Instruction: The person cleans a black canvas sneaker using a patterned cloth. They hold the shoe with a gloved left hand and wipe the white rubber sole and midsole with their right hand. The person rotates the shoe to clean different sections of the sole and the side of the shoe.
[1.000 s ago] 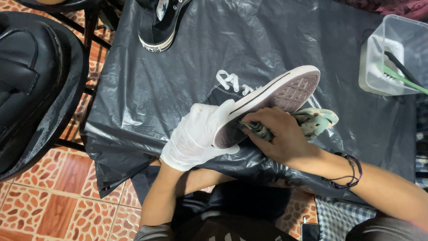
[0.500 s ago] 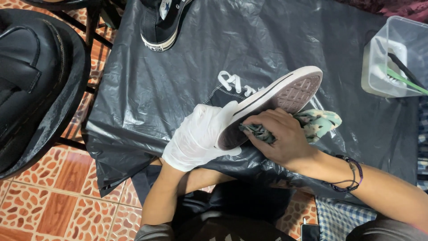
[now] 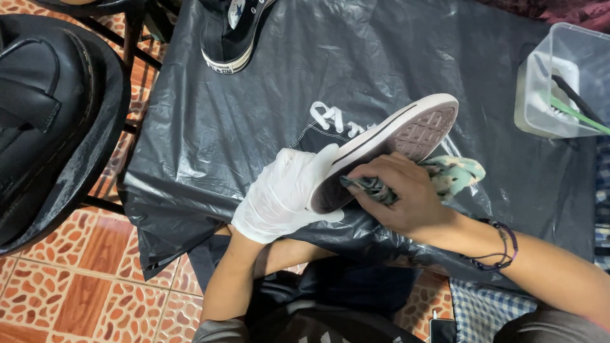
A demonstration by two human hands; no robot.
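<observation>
Wiping step | gloved left hand grips black sneaker heel, sole up | bare right hand presses patterned cloth against rubber edge | next, probably: turn shoe toward right hand.

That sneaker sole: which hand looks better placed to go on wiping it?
Probably the right hand: bare, it already grips the green patterned cloth against the sole of the black sneaker. The white-gloved left hand is busy steadying the heel.
</observation>
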